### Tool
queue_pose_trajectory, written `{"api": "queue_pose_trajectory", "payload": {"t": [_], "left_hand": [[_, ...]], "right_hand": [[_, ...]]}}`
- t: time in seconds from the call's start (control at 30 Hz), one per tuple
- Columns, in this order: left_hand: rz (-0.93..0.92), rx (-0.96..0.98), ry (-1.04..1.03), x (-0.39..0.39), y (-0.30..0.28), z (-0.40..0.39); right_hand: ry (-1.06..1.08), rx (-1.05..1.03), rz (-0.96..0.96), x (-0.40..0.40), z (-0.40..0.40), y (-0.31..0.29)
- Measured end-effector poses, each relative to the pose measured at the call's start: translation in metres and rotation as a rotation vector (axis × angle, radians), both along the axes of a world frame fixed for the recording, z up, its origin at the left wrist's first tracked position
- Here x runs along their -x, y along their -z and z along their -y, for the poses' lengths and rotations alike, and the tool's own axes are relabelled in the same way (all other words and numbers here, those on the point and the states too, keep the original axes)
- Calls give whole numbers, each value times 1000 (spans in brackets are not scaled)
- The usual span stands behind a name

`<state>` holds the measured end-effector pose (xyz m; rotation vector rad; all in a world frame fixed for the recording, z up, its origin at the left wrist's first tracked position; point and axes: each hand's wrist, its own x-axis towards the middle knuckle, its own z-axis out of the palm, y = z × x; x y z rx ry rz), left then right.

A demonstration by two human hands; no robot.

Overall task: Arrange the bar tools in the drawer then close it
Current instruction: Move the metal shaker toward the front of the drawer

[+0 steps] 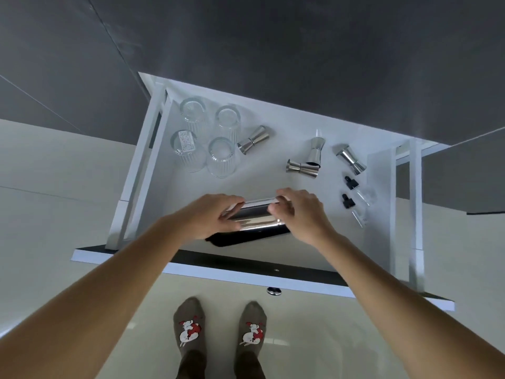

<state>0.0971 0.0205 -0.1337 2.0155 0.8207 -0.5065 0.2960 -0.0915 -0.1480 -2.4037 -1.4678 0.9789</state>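
White drawer pulled fully open below a dark grey surface. Contents counted:

Four ribbed clear glasses, standing mouth down in a two-by-two block at the far left corner; one carries a label sticker.

Four steel jiggers — one lying just right of the glasses; two mid-drawer, one upright and one on its side, touching at the base; a fourth lying farther right.

Two small clear dropper bottles with black caps, lying side by side near the right wall.

One steel shaker tin, lying on its side at the front middle of the drawer, a dark shape beneath it.

Both hands are on the tin — left hand wrapped over its left end, right hand closed over its right end, fingers curled on top. The hands sit apart, one at each end.

Two feet in brown patterned socks stand on the pale floor below the drawer front.
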Motion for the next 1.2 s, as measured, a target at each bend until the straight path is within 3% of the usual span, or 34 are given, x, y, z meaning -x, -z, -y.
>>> {"api": "queue_pose_trajectory", "payload": {"t": [0.2,0.37,0.5,0.77,0.97,1.2], "left_hand": [[-178,60,28,31,-18,-18],[-264,50,20,42,-23,-24],[-364,-25,171,25,-30,-26],[9,-519,111,-65,-6,-17],[-91,-650,57,-115,40,-25],[-160,-668,-183,-136,73,-25]], "right_hand": [[-8,8,-233,36,9,-6],[-20,26,-287,52,11,-6],[-25,38,-313,46,6,-2],[218,-117,57,-24,-27,29],[74,-40,432,-50,-52,52],[28,-91,526,-54,-43,59]]}}
